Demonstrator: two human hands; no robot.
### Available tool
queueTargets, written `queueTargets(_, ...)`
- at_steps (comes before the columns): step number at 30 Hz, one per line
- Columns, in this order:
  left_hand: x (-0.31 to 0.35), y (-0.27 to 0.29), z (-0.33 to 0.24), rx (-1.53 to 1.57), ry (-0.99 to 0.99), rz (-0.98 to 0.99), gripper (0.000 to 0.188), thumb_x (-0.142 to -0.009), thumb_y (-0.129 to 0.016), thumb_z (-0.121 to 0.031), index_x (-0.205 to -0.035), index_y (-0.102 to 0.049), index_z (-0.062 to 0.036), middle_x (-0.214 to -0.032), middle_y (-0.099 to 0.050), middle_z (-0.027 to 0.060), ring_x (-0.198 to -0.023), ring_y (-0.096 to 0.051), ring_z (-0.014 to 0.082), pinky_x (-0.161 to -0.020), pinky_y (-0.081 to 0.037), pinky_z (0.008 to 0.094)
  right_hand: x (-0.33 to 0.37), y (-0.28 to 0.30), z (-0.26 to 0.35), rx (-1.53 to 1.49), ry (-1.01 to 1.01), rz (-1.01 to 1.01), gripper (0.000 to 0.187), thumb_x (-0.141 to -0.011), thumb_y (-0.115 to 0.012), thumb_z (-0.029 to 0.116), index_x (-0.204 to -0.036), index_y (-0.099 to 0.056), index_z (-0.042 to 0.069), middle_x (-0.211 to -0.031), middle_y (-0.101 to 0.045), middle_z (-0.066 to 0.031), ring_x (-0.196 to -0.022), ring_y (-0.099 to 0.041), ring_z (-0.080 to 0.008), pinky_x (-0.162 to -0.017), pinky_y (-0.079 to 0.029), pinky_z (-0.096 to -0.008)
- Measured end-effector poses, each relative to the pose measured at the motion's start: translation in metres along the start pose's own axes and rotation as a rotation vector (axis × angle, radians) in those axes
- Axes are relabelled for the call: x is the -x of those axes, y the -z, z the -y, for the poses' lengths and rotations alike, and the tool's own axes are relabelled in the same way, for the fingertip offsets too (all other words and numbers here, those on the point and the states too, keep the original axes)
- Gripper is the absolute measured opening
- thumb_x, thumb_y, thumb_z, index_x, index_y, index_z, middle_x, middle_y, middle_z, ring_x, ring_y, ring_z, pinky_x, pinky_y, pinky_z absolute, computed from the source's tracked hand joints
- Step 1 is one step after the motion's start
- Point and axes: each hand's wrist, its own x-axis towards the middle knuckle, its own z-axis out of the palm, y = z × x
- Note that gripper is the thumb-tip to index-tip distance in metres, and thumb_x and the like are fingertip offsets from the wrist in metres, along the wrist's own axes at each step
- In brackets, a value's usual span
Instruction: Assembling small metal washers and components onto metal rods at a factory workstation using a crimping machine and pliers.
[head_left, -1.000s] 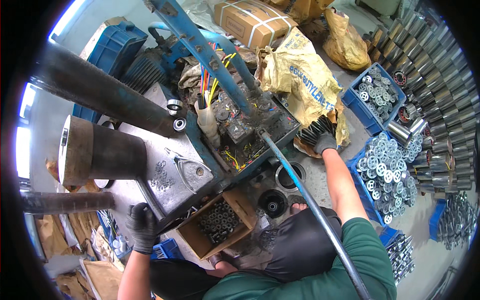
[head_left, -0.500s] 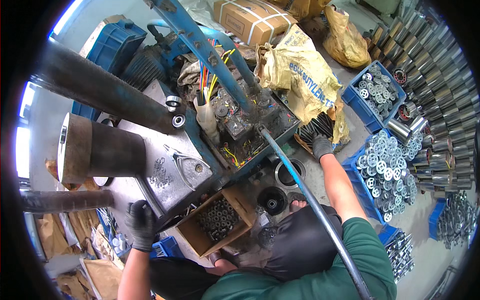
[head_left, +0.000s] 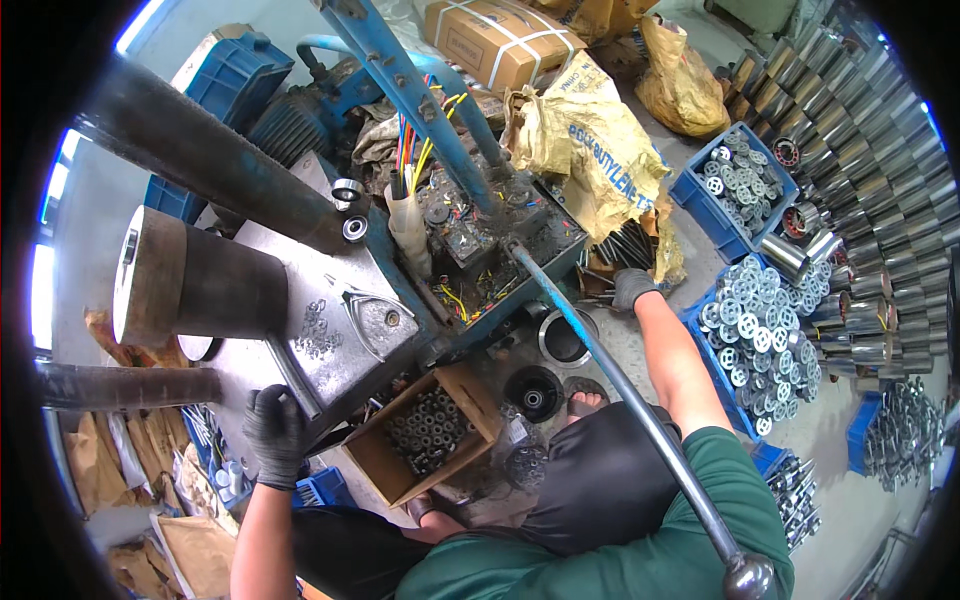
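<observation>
My left hand (head_left: 275, 435), in a black glove, curls over the near edge of a grey steel machine plate (head_left: 300, 300), beside a slanted metal bar. My right hand (head_left: 632, 288), in a grey and black glove, reaches out to a bundle of dark metal rods (head_left: 622, 248) lying under a yellow sack (head_left: 590, 150). Its fingers are bent at the rod ends; whether they hold one is hidden. A long blue-grey lever (head_left: 620, 380) with a ball knob crosses over my right forearm.
An open cardboard box of small dark metal parts (head_left: 425, 430) sits by my knees. Blue crates of round silver parts (head_left: 765, 330) and rows of steel cylinders (head_left: 870, 230) fill the right. Exposed coloured wiring (head_left: 415, 160), thick steel columns (head_left: 200, 140) and a black ring (head_left: 532, 392) lie ahead.
My right hand has drawn back a little from the rod bundle toward me. My left hand has stayed on the plate edge.
</observation>
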Motion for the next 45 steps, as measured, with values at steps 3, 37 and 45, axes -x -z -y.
queueTargets(3,-0.002,0.003,-0.003,-0.056,-0.043,-0.003,0.016,-0.09,-0.064,-0.018,-0.102,-0.063,-0.0065,-0.087,-0.06,0.0178,-0.079,-0.061,0.0391,-0.07,-0.048,0.0464,0.008,0.003,0.007,0.008,-0.005,0.024,0.037,-0.07,-0.077,0.03,-0.098,-0.078,0.007,-0.105,-0.073,-0.0207,-0.101,-0.071,-0.0352,-0.09,-0.057,-0.0444)
queueTargets(37,-0.003,-0.005,-0.016,-0.119,0.003,-0.097,0.012,-0.087,-0.068,-0.014,-0.098,-0.065,-0.0106,-0.084,-0.06,0.0144,-0.071,-0.064,0.034,-0.064,-0.049,0.0464,0.07,0.002,-0.017,-1.463,-0.528,-1.144,0.037,-0.074,-0.074,0.022,-0.104,-0.067,0.001,-0.093,-0.067,-0.0119,-0.08,-0.067,-0.023,-0.074,-0.054,-0.0382)
queueTargets(45,0.002,0.001,-0.012,-0.117,0.027,-0.141,0.017,-0.089,-0.068,-0.02,-0.099,-0.065,-0.0075,-0.082,-0.061,0.0153,-0.069,-0.063,0.0346,-0.064,-0.049,0.047,0.145,0.071,-0.072,-2.328,-0.273,-0.748,0.009,-0.079,-0.064,0.019,-0.079,-0.059,0.012,-0.07,-0.058,-0.0021,-0.064,-0.057,-0.0189,-0.062,-0.048,-0.0335)
